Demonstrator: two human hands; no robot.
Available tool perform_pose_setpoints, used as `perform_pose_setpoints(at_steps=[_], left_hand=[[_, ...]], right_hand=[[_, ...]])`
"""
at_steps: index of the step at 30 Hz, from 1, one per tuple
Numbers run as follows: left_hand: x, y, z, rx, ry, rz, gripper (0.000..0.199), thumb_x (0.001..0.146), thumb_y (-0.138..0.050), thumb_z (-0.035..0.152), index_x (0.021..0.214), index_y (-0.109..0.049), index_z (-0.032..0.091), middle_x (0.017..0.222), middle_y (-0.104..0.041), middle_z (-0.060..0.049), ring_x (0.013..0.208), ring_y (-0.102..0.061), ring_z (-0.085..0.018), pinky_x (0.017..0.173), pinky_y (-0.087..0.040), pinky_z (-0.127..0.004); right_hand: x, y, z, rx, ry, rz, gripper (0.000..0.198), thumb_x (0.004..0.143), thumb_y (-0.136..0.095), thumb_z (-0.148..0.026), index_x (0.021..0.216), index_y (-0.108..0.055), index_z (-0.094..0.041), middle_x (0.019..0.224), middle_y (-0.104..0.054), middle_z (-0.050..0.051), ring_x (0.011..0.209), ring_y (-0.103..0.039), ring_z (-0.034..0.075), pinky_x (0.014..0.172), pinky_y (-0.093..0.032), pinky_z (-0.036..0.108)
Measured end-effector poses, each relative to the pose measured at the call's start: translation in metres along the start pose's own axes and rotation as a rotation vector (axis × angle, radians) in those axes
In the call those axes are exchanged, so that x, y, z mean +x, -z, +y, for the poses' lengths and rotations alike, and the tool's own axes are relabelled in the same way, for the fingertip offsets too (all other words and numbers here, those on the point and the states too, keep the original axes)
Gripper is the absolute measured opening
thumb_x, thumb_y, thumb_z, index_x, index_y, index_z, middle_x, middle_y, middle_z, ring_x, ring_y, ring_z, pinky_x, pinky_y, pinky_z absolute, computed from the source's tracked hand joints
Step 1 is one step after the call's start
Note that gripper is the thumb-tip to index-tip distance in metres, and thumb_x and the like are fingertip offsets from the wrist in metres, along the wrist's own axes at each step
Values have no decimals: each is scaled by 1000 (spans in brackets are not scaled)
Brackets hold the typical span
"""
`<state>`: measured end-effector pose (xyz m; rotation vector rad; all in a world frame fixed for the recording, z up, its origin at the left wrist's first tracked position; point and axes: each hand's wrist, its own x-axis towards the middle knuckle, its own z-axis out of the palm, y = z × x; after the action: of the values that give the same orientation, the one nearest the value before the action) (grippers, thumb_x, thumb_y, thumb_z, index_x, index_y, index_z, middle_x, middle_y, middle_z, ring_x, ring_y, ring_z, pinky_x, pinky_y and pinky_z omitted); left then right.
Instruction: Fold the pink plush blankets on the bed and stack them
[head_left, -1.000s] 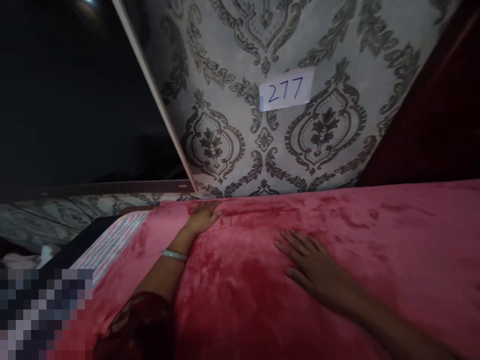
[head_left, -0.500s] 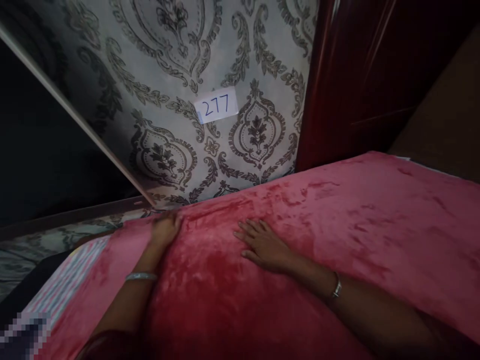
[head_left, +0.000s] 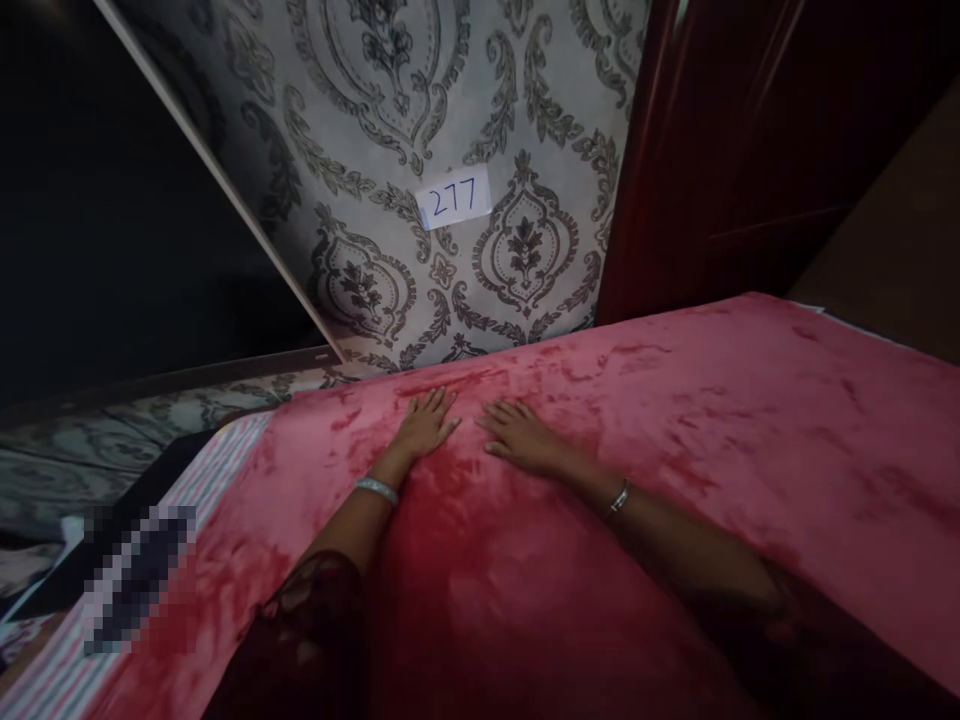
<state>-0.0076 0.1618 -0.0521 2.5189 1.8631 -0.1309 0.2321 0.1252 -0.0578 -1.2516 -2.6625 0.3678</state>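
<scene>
Closing the gap between them, the left hand (head_left: 426, 425) and the right hand (head_left: 525, 438) now lie near each other on the red plush blanket (head_left: 675, 420), close to its far edge by the patterned wall (head_left: 442, 330). Half a second ago they were wider apart: the left has come rightward, away from the corner below the dark screen (head_left: 135, 220), while the right has shifted a little toward the wall and inward. As I judge it, this brings both palms to bear on one stretch of the blanket instead of two, with darker brushed streaks in the pile around them.

Neither hand grips anything. The left fingers are fanned moderately wide and point toward the wall, thumb held out to the side; the right fingers are straight, slightly parted, and angle across toward the left hand. Both appear laid flat on the pile, though in this dim light I cannot tell how firmly they press.

The blanket spreads under both forearms and well off to the right, past the foot of the dark red panel (head_left: 720, 150). Beyond its left edge, a band of striped cloth (head_left: 225, 455) shows, apart from both hands.
</scene>
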Motion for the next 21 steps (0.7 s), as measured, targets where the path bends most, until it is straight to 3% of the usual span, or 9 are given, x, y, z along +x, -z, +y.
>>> perform_pose_setpoints(at_steps=[4, 9, 12, 15, 18, 21], left_hand=[[-15, 20, 10, -41, 144, -74, 63, 102, -33, 51, 159, -31, 24, 167, -24, -12, 155, -19, -32, 120, -21, -59], [-81, 27, 19, -84, 151, -84, 65, 102, -32, 54, 159, -33, 22, 167, -24, -12, 155, -17, -33, 121, -19, -57], [-136, 20, 13, -65, 164, -38, 64, 102, -33, 53, 159, -33, 25, 167, -26, -11, 155, -19, -33, 121, -20, -58], [-185, 6, -5, -11, 277, 28, 62, 101, -36, 51, 159, -34, 27, 167, -28, -10, 154, -21, -34, 119, -23, -61], [-217, -13, -22, 35, 402, 73, 62, 101, -37, 46, 159, -34, 24, 166, -27, -12, 153, -23, -35, 118, -25, -62], [-230, -28, -31, 64, 427, 143, 59, 101, -35, 38, 157, -37, 19, 165, -30, -14, 153, -26, -33, 119, -25, -60]], right_hand=[[-36, 19, 26, -44, -76, 15, 57, 101, -44, -48, 154, -44, -25, 164, -30, 11, 151, -26, 33, 119, -20, 61], [-134, 24, 90, -162, -286, 141, 58, 100, -38, -49, 154, -43, -27, 162, -35, 11, 147, -35, 35, 112, -36, 61], [-205, 15, 121, -224, -450, 221, 60, 100, -34, -53, 155, -41, -30, 162, -36, 9, 147, -34, 36, 111, -38, 60], [-262, 5, 140, -275, -604, 258, 61, 100, -30, -54, 154, -42, -30, 162, -36, 10, 146, -35, 37, 108, -39, 64], [-293, -4, 149, -315, -710, 280, 63, 99, -28, -55, 152, -45, -25, 159, -40, 13, 144, -38, 38, 110, -36, 64], [-299, -9, 153, -335, -724, 317, 63, 99, -27, -55, 149, -49, -24, 156, -44, 12, 142, -40, 36, 111, -36, 63]])
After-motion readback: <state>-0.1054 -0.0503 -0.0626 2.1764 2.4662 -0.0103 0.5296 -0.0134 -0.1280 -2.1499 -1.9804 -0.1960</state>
